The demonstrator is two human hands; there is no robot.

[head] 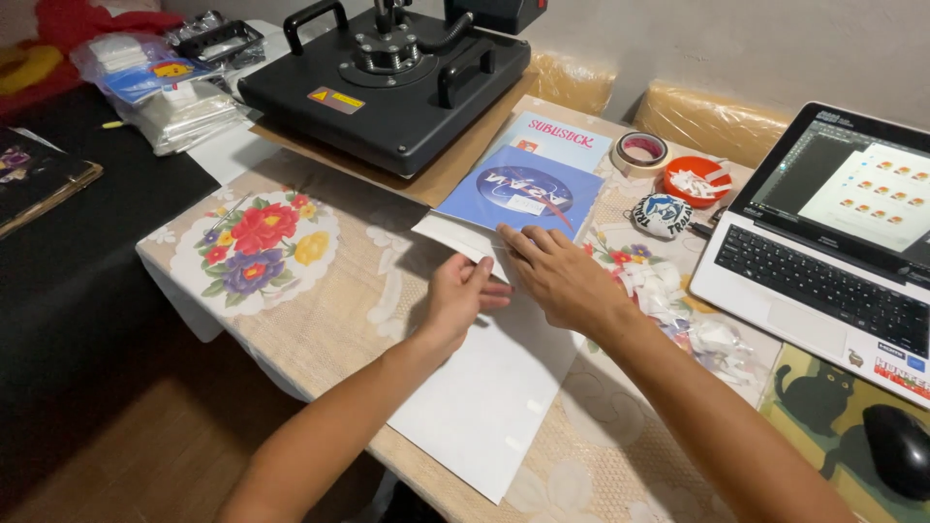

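White sheet [484, 387] lies across the desk's [329, 310] near edge, its far end under my hands. My left hand [455, 295] pinches its top edge; my right hand [562, 276] presses flat beside it, holding nothing. I judge it thin, floppy and easily creased, best held by its edges. The press [387, 87] sits at the far edge.

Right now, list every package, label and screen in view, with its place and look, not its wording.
Open silver laptop screen: right edge, dark window around a white sheet of small orange marks.
Flat blue printed packet: beyond both hands, round emblem, pink-lettered white sheet behind.
Yellow-and-red warning label: on the black heat press.
Clear plastic bags of white and blue packs: far left.
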